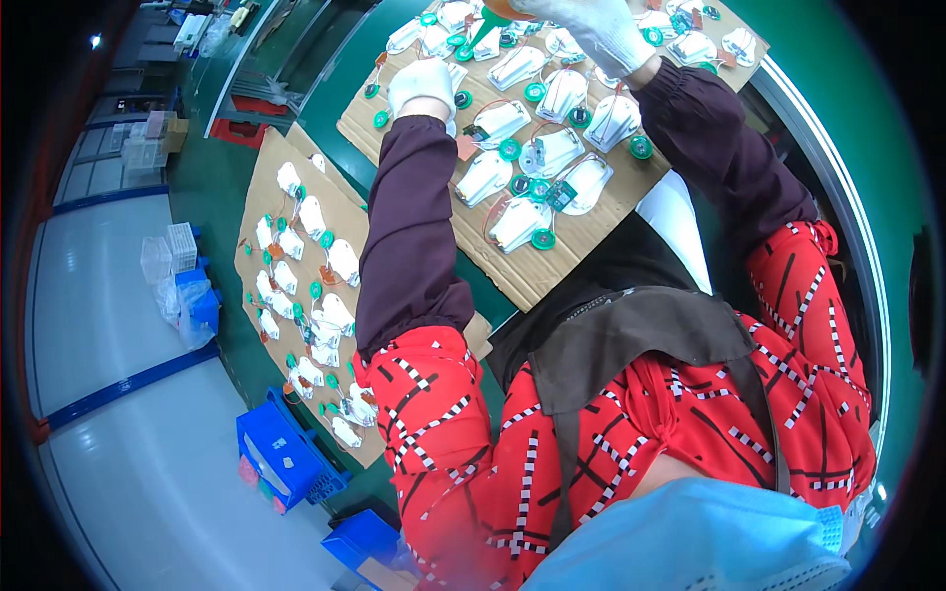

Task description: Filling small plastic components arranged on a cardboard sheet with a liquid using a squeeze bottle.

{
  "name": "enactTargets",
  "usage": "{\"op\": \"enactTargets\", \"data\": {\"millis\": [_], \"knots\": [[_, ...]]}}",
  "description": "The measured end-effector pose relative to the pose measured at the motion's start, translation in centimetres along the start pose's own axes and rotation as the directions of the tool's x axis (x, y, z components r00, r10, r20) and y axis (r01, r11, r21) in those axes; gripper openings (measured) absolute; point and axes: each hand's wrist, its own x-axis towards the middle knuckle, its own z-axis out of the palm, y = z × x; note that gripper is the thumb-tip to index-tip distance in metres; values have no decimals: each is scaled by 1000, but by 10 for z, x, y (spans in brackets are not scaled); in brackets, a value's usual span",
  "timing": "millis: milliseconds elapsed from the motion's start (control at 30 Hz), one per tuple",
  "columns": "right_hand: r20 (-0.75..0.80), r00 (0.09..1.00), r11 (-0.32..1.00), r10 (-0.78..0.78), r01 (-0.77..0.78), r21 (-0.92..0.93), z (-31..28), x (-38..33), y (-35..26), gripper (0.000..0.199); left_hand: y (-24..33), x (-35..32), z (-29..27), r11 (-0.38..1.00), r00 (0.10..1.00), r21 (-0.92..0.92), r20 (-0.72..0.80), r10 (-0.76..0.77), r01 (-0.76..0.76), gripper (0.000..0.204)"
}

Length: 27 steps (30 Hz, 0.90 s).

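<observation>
My left hand (422,87), in a white glove, is closed near the left edge of a cardboard sheet (537,271). Its back faces me and hides whatever the fingers hold; white plastic shows just beside it. Reaching to the upper edge, my right hand (596,34), also white-gloved, appears closed by a rounded orange-brown thing (507,8), which the picture cuts off. Around both hands lie several white plastic housings (552,156) with thin wires and round green parts (641,148). A green circuit board (561,196) rests on one near housing.
A second cardboard sheet (258,192) on the left carries more white housings (343,261) with green discs. Blue bins (286,448) stand below it. Further left are clear plastic boxes (156,259) on a pale surface. A metal rail (838,167) runs along the right.
</observation>
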Motion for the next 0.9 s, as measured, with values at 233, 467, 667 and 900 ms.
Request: {"op": "enactTargets", "data": {"millis": [233, 467, 667, 900], "knots": [[47, 995, 996, 87, -87, -20, 15, 2, 24, 42, -17, 6, 9, 990, 995, -112, 61, -74, 81, 26], [18, 996, 958, -88, 89, -271, 11, 3, 27, 48, -15, -1, 4, 981, 999, -190, 51, -18, 28, 32], [150, 989, 974, 7, 27, -227, 31, 5, 35, 51, -26, 4, 11, 978, 994, -205, -93, -51, 31, 27], [292, 956, 992, 28, 10, -126, 44, 26, 70, 46, -32, 11, 9, 963, 989, -252, -137, 61, -95, 26]]}}
